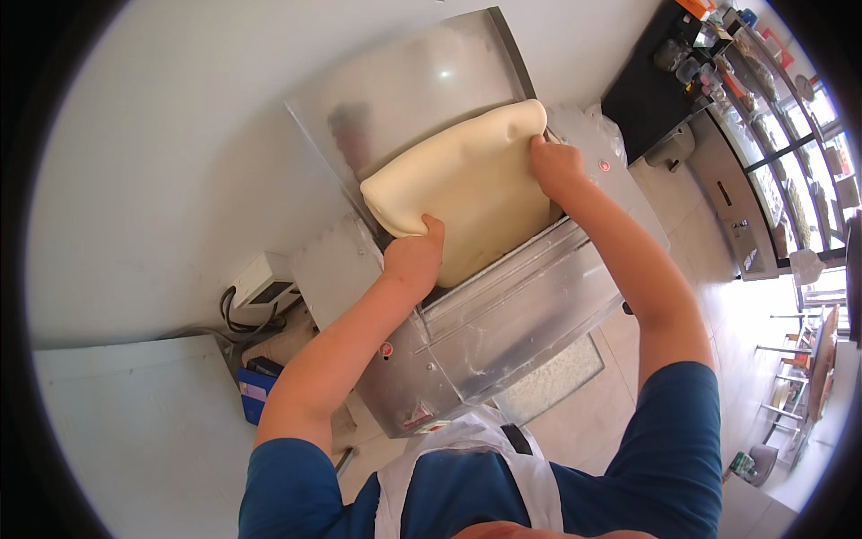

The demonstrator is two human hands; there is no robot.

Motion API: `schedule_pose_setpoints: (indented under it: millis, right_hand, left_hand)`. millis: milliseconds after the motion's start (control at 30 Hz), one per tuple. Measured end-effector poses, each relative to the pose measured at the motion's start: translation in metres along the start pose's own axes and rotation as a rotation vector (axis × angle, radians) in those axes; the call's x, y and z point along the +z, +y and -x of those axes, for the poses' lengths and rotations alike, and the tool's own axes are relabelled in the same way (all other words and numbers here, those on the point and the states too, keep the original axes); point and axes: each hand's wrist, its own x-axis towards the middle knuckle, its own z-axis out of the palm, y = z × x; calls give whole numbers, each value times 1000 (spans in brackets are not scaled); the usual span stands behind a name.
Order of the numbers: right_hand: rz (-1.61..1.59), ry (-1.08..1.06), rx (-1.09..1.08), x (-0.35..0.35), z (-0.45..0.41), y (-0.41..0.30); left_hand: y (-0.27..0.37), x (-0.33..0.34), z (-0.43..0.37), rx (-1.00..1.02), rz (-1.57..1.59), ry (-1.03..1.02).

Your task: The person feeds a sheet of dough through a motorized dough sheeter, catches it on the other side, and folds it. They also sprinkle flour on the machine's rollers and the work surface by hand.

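Observation:
A wide sheet of pale dough (478, 182) lies over the top of a stainless steel dough sheeter (512, 316), its far edge rolled or folded into a thick bulge. My left hand (416, 259) grips the sheet's left edge, thumb on top and fingers curled underneath. At the right edge, my right hand (557, 167) holds the dough in a similar way, its fingers partly hidden. The sheet's near end runs down into the slot behind the machine's front panel. Behind the dough rises a sloping metal back plate (431, 74).
Left of the machine are a white electrical box (264, 279) with black cables, a blue box (254, 397) and a pale tabletop (135, 431). To the right stand a black cabinet (650, 87) and a glazed display case (781, 182). A wooden table (823, 364) is at far right.

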Motion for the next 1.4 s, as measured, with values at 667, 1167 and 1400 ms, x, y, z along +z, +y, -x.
schedule_pose_setpoints:
  millis: [667, 1167, 1400]
  right_hand:
    - [-1049, -399, 678, 214, 351, 6]
    - [-1289, -434, 906, 367, 328, -64]
    - [-1603, 184, 1842, 389, 245, -94]
  left_hand:
    - [-36, 22, 109, -40, 130, 537]
    - [-41, 37, 103, -23, 6, 497]
    - [-35, 35, 100, 10, 98, 456]
